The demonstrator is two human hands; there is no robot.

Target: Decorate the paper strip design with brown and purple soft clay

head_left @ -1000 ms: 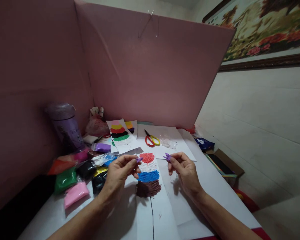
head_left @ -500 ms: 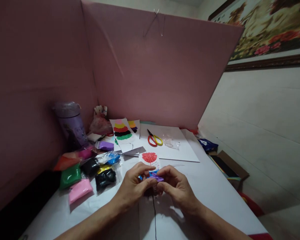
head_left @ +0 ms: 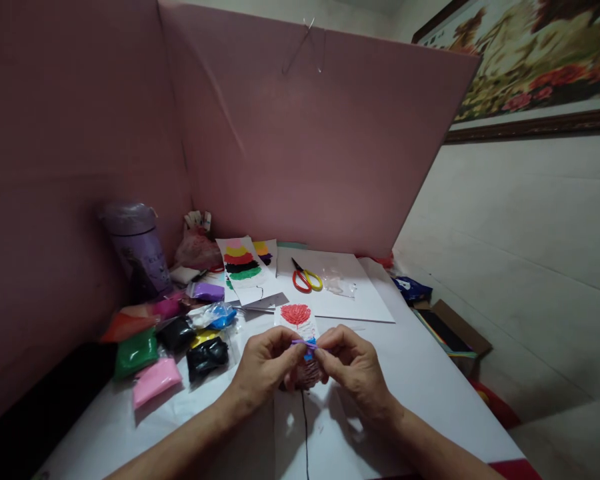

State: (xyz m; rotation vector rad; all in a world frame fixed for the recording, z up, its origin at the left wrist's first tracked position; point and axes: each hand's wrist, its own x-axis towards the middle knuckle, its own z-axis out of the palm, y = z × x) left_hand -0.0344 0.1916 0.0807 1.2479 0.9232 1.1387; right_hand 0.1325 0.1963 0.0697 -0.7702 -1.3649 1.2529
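Observation:
A thin purple clay strip [head_left: 304, 343] is stretched between my two hands. My left hand [head_left: 266, 360] pinches its left end between thumb and fingers. At the other end, my right hand [head_left: 354, 363] has it in a similar pinch. Directly below lies a white card [head_left: 282, 313] bearing a red textured clay patch [head_left: 296, 314] at its top. Part of a blue patch [head_left: 309, 355] shows between my fingertips, above a brownish textured area [head_left: 308, 375]. From there a black line [head_left: 306, 427] runs down the white paper towards me. My hands hide much of the card.
Clear packets of coloured clay, among them pink [head_left: 156, 381], green [head_left: 136, 353] and black [head_left: 208, 359], lie at left by a purple tumbler [head_left: 137, 247]. Scissors [head_left: 307, 279] rest on a white board [head_left: 360, 300] beside painted cards [head_left: 244, 263]. An open cardboard box [head_left: 460, 327] stands at right.
The purple clay went from a bunched, wider shape to a thin strip drawn out sideways between my fingertips. More of the card below shows now. The view has shifted slightly.

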